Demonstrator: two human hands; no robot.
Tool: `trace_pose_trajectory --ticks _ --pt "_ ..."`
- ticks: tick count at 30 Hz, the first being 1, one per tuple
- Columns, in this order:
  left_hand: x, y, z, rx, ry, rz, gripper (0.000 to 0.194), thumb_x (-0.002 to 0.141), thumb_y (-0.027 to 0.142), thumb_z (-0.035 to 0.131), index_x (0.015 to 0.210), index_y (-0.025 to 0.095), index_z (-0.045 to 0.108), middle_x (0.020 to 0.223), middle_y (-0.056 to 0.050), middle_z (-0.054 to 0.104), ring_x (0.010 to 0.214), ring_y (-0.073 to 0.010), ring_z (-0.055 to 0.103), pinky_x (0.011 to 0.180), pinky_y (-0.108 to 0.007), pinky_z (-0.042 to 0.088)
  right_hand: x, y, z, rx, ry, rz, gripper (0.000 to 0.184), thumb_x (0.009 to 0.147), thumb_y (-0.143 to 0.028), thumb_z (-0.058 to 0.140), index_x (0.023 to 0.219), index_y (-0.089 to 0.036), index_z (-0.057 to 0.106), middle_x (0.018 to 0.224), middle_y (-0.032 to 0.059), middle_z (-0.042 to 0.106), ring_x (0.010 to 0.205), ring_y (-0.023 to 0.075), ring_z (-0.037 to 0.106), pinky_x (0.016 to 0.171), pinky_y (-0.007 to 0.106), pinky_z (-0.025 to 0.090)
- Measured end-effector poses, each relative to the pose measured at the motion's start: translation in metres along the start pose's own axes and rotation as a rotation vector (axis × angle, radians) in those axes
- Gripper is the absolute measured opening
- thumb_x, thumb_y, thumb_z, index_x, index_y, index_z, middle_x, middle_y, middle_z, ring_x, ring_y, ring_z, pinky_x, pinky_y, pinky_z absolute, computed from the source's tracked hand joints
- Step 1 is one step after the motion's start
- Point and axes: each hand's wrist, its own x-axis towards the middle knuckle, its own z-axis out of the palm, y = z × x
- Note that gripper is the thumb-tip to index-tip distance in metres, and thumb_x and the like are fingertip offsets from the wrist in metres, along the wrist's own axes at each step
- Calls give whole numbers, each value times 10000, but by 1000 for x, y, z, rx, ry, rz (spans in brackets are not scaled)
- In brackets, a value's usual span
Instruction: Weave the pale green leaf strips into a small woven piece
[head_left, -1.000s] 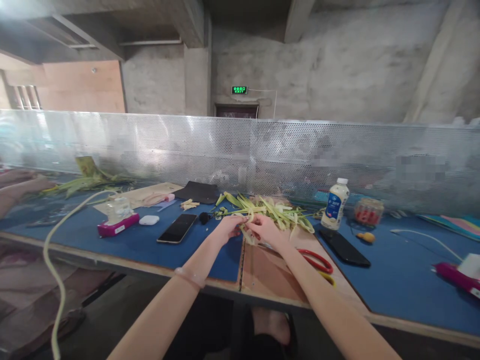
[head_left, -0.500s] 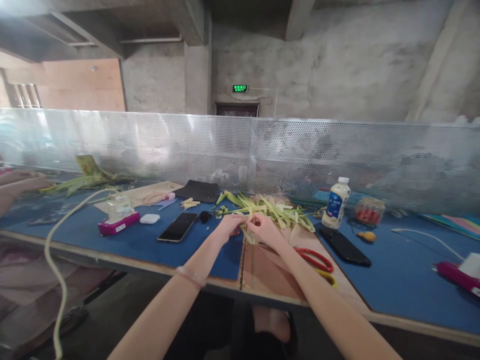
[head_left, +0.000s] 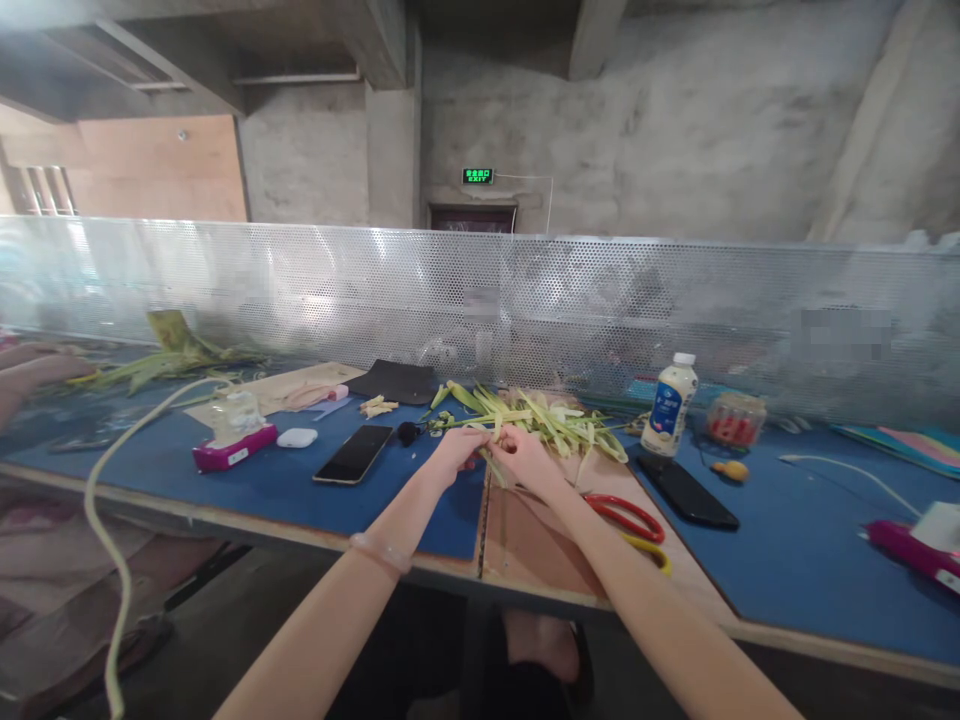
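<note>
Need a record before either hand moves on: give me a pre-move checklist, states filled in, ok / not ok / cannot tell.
1. Hands together: ok. Left hand and right hand meet at the near edge of the leaf pile.
2. Grip on the pale strip: cannot tell. Fingers hide the contact.
3. Yellow handle fully visible: not ok. The right forearm covers part of it.
4. Bottle standing and capped: ok.
5. Left-side phone clear of both hands: ok. It lies apart from them on the blue surface.
</note>
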Motion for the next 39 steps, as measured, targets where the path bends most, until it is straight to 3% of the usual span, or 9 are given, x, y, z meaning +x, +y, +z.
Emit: trace_pose_trajectory --ticks 7,16,22,27,31,39 --pt "1 1 0 2 -8 20 157 628 310 648 688 166 637 638 -4 540 501 -86 441 462 -218 264 1 1 1 32 27 3 140 743 -341 557 690 -214 582 608 4 587 594 172 523 558 264 392" --pt "1 0 0 -6 -38 15 149 648 301 630 711 167 616 684 -14 559 510 -84 468 447 -202 289 -3 -12 -4 -157 79 -31 233 771 -271 462 563 -192 529 578 13 554 566 155 473 561 265 354" --pt "-1 2 1 -55 -56 7 93 652 251 595 685 164 588 634 4 536 493 -84 474 455 -208 345 -4 -13 -3 -163 91 -46 225 779 -293 464 637 -195 609 654 28 626 610 164 526 606 269 384" --pt "-3 4 2 -23 -36 -26 122 650 250 591 735 163 603 656 9 564 479 -81 497 456 -206 367 -2 -8 -2 -83 171 21 240 753 -323 476 643 -158 610 594 16 586 555 141 489 555 247 375" --pt "-3 4 2 -1 -55 -16 119 655 246 578 727 157 610 668 -5 595 487 -84 519 448 -196 368 0 -5 -1 -54 157 21 248 762 -324 471 656 -150 612 600 21 601 566 146 512 550 239 389" --pt "1 2 2 -31 -43 -29 203 696 342 574 754 152 612 642 -22 613 510 -107 565 452 -193 388 -2 -4 -2 -240 140 -67 239 807 -284 462 728 -169 657 642 17 646 572 143 544 576 233 392"
